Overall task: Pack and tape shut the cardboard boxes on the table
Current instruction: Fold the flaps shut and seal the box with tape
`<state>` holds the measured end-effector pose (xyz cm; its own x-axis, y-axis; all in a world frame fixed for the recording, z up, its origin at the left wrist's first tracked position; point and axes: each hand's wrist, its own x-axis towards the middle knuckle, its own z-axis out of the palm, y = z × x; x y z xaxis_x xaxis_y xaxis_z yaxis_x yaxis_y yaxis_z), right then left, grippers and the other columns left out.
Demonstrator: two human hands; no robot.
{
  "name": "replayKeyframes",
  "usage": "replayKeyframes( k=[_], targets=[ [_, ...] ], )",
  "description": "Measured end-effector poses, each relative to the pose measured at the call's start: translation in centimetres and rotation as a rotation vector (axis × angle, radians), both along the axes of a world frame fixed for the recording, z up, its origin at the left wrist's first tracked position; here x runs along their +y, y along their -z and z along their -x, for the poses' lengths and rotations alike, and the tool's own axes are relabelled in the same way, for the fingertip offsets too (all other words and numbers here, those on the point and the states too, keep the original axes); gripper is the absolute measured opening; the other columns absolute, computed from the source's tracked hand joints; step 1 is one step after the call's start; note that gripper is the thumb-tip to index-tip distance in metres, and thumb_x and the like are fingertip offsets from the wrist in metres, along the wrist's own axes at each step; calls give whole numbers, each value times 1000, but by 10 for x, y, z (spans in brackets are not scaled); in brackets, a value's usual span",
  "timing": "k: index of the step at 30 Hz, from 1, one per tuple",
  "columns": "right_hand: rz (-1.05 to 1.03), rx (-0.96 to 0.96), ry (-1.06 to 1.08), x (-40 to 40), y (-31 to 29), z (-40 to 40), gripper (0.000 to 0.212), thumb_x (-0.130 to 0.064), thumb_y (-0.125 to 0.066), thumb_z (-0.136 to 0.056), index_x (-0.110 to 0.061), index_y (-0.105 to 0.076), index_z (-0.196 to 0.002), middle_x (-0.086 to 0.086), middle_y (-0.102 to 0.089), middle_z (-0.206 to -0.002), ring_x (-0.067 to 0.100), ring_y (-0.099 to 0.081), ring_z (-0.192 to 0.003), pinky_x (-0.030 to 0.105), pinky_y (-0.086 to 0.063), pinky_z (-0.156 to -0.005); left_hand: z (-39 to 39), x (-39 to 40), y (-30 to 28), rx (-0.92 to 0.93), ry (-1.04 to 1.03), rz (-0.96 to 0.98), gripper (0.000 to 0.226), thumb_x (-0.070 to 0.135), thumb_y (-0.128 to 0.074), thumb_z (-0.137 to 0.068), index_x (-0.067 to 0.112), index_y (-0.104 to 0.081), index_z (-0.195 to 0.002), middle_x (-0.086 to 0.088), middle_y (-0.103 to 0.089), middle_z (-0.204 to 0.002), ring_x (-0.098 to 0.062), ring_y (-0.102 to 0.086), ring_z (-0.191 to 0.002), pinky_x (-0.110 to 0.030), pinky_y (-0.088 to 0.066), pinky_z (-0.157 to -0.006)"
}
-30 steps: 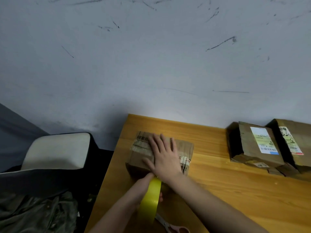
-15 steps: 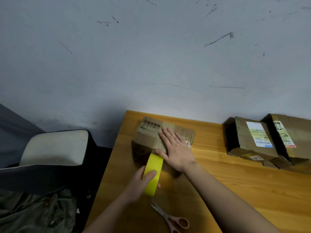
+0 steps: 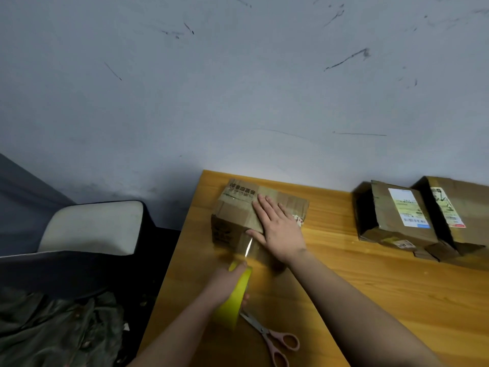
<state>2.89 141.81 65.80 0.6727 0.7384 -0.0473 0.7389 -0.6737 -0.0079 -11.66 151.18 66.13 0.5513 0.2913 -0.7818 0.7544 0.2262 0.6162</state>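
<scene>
Your right hand [image 3: 280,229] lies flat on the cardboard box [image 3: 254,215] at the table's [image 3: 370,300] far left; your left hand [image 3: 227,283] grips the tape roll [image 3: 234,300] nearer you. Pull the strip taut and centred, then reach for the scissors [image 3: 272,337].

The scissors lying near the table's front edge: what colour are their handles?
Pale pink handles on the metal-bladed scissors, clearest in the head view.
</scene>
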Motion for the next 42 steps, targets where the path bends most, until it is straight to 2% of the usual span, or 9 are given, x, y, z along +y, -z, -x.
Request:
replayKeyframes(
  k=[3,8,11,16,24,29,33,38,42],
  targets=[
    [18,19,16,5,-3,-5,72,-60,-27,-90,-9,-58,-131,10,-57,-136,25,-57,-123,42,-47,-98,-3,3,-8,5,22,-59,43,36,-55,-94,-4,-55,-79,-6,-56,-40,-13,-54,-31,-26,-49,-46],
    [-62,65,64,12,-23,-12,73,-62,-18,-96,-15,-32,-149,5,-30,-156,22,-31,-143,36,-28,-112,-10,28,-26,-39,146,-242,53,43,-59,-91,-5,-54,-115,-15,-65,-85,-18,-64,-50,-28,-52,-50],
    [-110,293,208,5,-25,-17,60,-60,-27,-98,-22,-41,-142,8,-46,-146,29,-47,-130,39,-41,-98,-14,52,-51,-45,400,-448,59,57,-56,-87,4,-57,-113,-14,-65,-103,-25,-68,-81,-35,-55,-74],
    [-338,724,444,-16,-6,-17,57,-60,-30,-96,-21,-60,-124,10,-63,-125,30,-56,-116,42,-44,-96,-31,65,-79,-143,548,-655,50,62,-56,-84,16,-63,-100,-2,-63,-95,-19,-60,-89,-30,-42,-69],
    [-417,176,61,-37,20,-1,52,-28,-33,-94,-10,-46,-141,9,-47,-145,26,-47,-131,38,-42,-106,-41,52,-72,-471,274,-471,41,57,-51,-69,20,-65,-80,6,-60,-74,-9,-53,-70,-27,-39,-65],
    [-248,149,-50,-47,22,10,72,-49,-34,-98,-12,-9,-155,-1,-6,-157,12,-10,-147,27,-4,-120,-38,69,-64,-512,313,-374,61,62,-58,-66,18,-67,-108,5,-68,-95,-13,-64,-88,-30,-51,-77],
    [-169,248,-14,-51,23,4,96,-72,-32,-88,-16,13,-153,-3,10,-157,6,7,-145,20,11,-114,-39,64,-58,-566,337,-367,61,73,-57,-60,19,-67,-87,7,-67,-80,-10,-62,-74,-32,-49,-69],
    [-136,294,12,-50,18,3,102,-73,-38,-84,-16,13,-153,-8,9,-155,0,12,-138,17,12,-111,-42,41,-71,-463,619,-1057,45,66,-43,-87,25,-61,-91,5,-64,-85,-15,-60,-83,-30,-44,-67],
    [-118,311,3,-50,17,2,101,-76,-33,-83,-19,13,-153,-10,16,-152,4,13,-142,23,7,-118,-21,64,-78,-150,779,-1184,55,67,-33,-90,22,-63,-102,2,-65,-96,-18,-61,-89,-29,-44,-68]
  ],
)
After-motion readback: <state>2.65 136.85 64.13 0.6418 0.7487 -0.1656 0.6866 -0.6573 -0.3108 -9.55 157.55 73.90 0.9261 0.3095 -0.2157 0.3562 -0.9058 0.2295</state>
